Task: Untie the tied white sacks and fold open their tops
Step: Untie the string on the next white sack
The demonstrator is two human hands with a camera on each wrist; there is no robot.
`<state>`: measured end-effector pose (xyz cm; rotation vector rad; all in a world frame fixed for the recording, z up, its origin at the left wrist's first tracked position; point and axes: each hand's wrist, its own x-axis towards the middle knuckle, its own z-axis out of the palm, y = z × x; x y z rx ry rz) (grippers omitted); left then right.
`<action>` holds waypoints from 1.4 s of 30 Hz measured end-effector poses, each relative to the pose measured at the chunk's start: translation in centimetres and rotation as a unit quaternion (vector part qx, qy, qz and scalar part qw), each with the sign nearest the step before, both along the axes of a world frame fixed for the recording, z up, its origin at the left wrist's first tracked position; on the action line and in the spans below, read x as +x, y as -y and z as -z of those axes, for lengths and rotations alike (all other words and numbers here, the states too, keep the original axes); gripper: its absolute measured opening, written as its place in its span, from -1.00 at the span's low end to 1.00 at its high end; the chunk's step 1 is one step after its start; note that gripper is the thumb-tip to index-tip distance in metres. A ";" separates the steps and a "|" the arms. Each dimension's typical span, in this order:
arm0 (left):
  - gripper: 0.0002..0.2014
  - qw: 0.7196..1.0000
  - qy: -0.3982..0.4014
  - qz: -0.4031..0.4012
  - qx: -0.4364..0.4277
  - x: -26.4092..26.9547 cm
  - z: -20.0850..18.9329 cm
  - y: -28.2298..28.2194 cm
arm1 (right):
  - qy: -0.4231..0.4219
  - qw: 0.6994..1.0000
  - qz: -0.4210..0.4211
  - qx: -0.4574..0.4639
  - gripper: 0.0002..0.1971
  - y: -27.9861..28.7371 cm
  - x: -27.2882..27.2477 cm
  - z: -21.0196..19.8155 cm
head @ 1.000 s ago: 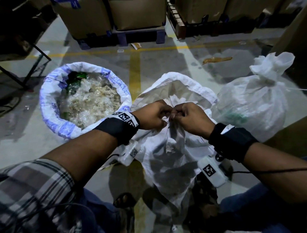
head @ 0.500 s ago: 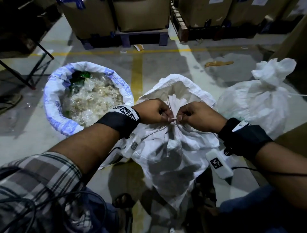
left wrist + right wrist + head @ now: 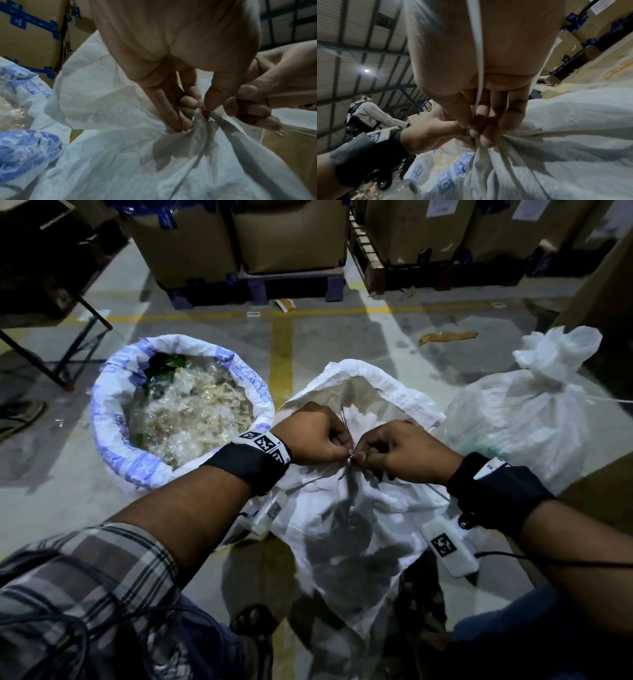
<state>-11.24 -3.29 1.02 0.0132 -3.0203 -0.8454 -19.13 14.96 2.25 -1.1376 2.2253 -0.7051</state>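
Both hands, left hand (image 3: 313,434) and right hand (image 3: 399,451), have fingers pinching the knot (image 3: 350,459) on the sack (image 3: 346,508) mid-frame, so I'd pick one strand loose rather than yank.

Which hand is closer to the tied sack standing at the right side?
Right. The right hand works at the middle sack's knot, beside the tied sack; the left hand is farther, across the knot.
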 end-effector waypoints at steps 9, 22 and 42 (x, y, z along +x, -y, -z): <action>-0.91 1.000 -0.023 0.015 -0.006 0.0 0.4 -0.4 | 0.044 0.988 0.106 -0.101 -0.87 0.3 0.2 0.8; -0.87 0.999 0.041 0.020 0.021 0.6 0.5 0.1 | -0.083 0.989 0.078 -0.094 -0.85 0.1 0.3 3.1; -0.83 0.995 0.061 0.073 0.003 1.0 -0.7 1.0 | -0.044 0.992 0.093 -0.075 -0.94 0.2 0.1 2.3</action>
